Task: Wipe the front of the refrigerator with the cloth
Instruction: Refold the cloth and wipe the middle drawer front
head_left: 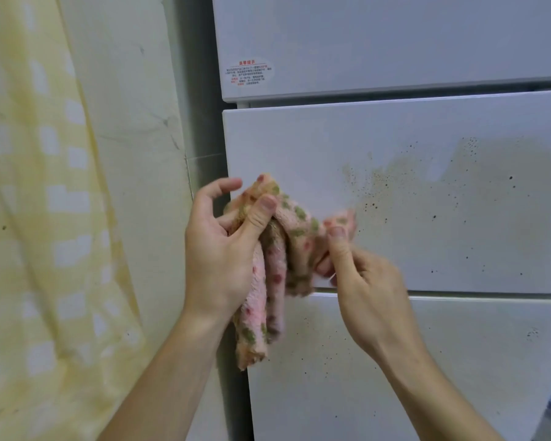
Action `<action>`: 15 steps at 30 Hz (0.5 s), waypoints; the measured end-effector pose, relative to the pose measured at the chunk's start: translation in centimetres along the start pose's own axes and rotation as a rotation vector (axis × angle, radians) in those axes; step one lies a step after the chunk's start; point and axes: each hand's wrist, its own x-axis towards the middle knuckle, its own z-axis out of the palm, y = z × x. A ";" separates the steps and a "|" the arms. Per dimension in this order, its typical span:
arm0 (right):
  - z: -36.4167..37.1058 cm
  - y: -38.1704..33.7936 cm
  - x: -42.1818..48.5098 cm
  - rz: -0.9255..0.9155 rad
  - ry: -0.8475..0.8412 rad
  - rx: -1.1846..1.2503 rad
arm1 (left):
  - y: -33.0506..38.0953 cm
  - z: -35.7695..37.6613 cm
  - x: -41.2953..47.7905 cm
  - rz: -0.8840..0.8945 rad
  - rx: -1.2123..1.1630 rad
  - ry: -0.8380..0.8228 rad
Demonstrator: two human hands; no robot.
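We hold the cloth (275, 249), a pink towel with red and green dots, in front of the lower left part of the middle door panel (299, 144) of the refrigerator (379, 36). It is bunched, not spread. Its long axis runs close to vertical: the bulk hangs as a thick fold from the left hand, across the seam below the panel, and ends in front of the bottom panel (395, 377). A shorter corner runs out rightward from the top of the bunch.

The left hand (223, 249) is partly closed on the top of the bunch, with the thumb pressed over the fabric and the forefinger lifted clear. The right hand (363, 288) is closed in a pinch on the right corner, thumb on top. Both hands have hold of the cloth; the left carries most of it. Whether the cloth touches the panel cannot be told.

The soiled area (458, 192), a brownish film with dark specks, lies to the right of and slightly above the hands, on the same panel. The right hand is nearer to it. We judge that the next move calls for a flatter pad carried rightward.

A red-lettered label (250, 73) sits on the top panel, well above. A yellow checked curtain (39, 218) hangs at the far left.
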 end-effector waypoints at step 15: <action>-1.7 -4.2 -0.1 0.215 -0.065 0.571 | 1.1 -3.1 0.3 0.212 0.307 0.072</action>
